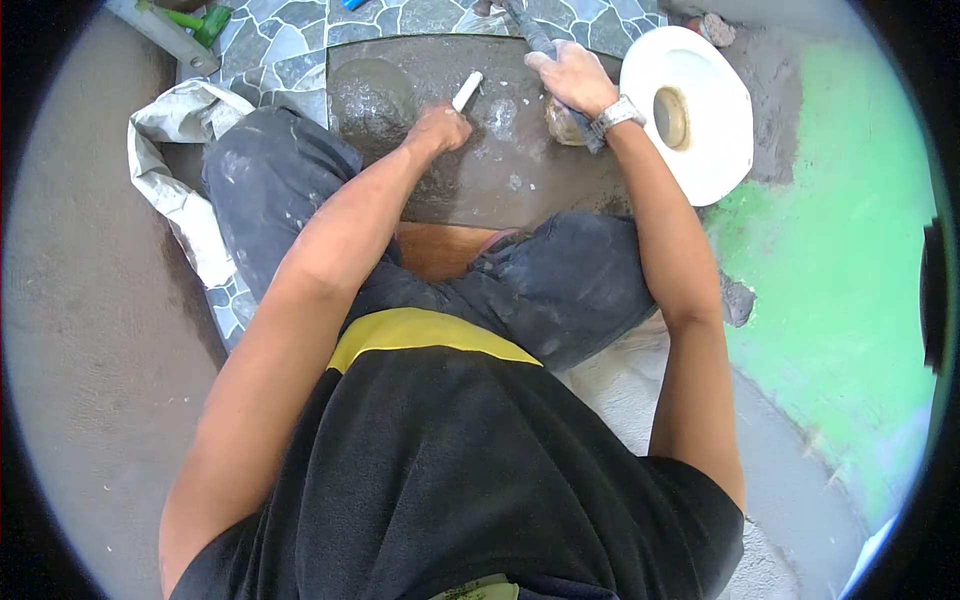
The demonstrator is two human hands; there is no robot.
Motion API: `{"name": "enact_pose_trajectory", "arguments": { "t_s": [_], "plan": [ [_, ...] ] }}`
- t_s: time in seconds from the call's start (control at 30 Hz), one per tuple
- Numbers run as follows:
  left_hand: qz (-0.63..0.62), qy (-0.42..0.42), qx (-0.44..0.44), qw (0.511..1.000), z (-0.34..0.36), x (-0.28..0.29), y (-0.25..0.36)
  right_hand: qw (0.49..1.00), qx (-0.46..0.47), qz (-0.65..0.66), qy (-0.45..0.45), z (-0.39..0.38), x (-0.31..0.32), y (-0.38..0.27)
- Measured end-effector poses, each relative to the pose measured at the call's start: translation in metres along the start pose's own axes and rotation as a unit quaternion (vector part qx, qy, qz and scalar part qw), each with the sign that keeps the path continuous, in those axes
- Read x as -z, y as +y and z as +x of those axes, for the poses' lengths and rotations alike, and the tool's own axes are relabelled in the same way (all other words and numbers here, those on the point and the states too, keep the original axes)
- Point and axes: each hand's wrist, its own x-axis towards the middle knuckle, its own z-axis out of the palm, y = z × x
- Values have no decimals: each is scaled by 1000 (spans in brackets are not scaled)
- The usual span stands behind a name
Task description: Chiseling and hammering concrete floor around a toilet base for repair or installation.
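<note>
Find one wet grey mortar bed (490,190) between stone-pattern tiles (290,42) and the person's knees (265,165), evidently placed within reach of both hands. Record one white oval pan (715,125) beside the bed's right end, probably set there to be handy. Note one crumpled white sack (190,215) by the left knee; one rounded mortar mound (370,92) at the bed's left end. Count two hands: right hand (580,78) closed around one grey elongated thing (530,30), presumably for firm hold. Below, one yellowish thing (564,122), partly hidden; cannot tell whether held. Left hand (438,130) curled around one white stick-like piece (467,91), apparently for fine control.
</note>
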Motion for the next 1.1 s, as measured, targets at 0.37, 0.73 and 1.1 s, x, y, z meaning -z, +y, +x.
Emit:
{"name": "enact_pose_trajectory", "arguments": {
  "t_s": [0.37, 0.73, 1.1],
  "plan": [
    [-169, 41, 125, 977, -8, -35, -16, 922, 129, -335, -147, 68, -56, -52],
    [-163, 100, 66, 979, 1, -41, -45, 884, 178, -388, -193, 94, -65, -72],
    [-163, 3, 82, 983, -10, -19, -26, 885, 96, -388, -237, 77, -63, -69]
  ]
}}
